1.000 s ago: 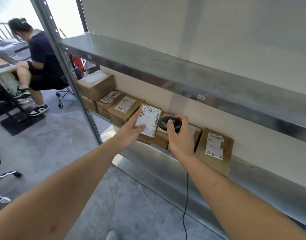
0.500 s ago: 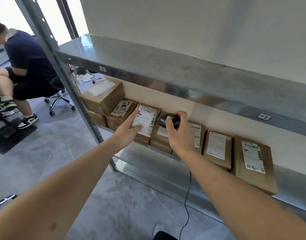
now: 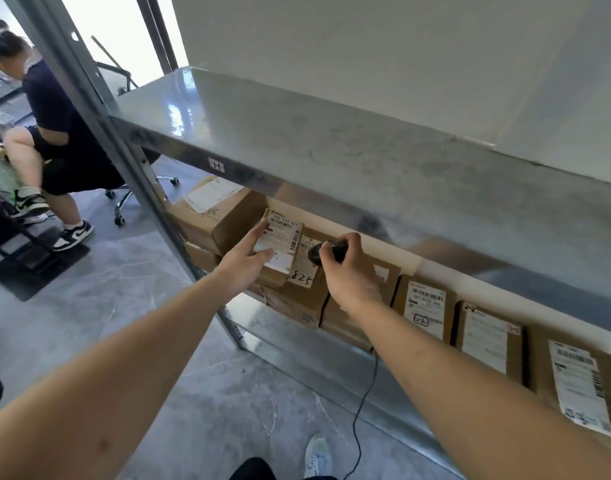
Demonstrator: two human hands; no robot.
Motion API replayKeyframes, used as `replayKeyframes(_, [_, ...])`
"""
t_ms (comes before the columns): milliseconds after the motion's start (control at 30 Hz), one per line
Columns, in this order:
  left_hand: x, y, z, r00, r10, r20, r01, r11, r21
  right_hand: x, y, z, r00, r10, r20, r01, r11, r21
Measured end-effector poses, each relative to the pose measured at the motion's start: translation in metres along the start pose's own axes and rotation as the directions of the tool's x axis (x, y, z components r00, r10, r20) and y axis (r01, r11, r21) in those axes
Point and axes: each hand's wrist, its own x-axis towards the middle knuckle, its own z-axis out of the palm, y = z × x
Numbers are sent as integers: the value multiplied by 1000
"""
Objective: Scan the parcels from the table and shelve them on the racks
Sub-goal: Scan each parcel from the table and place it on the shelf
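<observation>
The left hand [image 3: 243, 263] now lifts the small parcel [image 3: 280, 245] higher, grip pinching its label face, over the boxes on the lower shelf [image 3: 383, 407], while the right hand [image 3: 349, 271], curled round the scanner [image 3: 326, 251], closes in, so the scan looks imminent.

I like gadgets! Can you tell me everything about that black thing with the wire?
The black scanner is small, rounded and looks like plastic. The right hand grips it, fingers curled round it, its round end facing the parcel that the left hand holds at the shelf. A thin black cable hangs below the forearm toward the floor.
</observation>
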Motion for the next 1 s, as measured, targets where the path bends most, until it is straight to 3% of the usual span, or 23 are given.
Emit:
replayKeyframes(200, [23, 3, -12, 999, 19, 30, -21, 997, 68, 16, -15, 18, 998, 13, 55, -11, 999, -47])
replayKeyframes(333, [40, 13, -18, 999, 41, 14, -43, 967, 250, 21, -31, 27, 1000, 24, 7, -24, 999, 22])
replayKeyframes(400, [44, 18, -21, 996, 91, 14, -89, 901, 425, 21, -37, 33, 999, 32, -32, -31, 999, 32])
replayKeyframes(500, [41, 27, -22, 984, 167, 64, -163, 692, 704, 23, -48, 40, 997, 62, -53, -63, 998, -9])
replayKeyframes(667, [40, 34, -19, 955, 239, 178, -260, 377, 889, 28, -60, 51, 990, 99, -100, -100, 995, -3])
replayKeyframes(800, [41, 33, -24, 933, 272, 235, -318, 322, 892, 30, -67, 51, 986, 117, -121, -117, 993, 3])
replayKeyframes(1000, [38, 37, -27, 949, 221, 224, -283, 293, 913, 31, -72, 51, 986, 111, -122, -121, 990, -74])
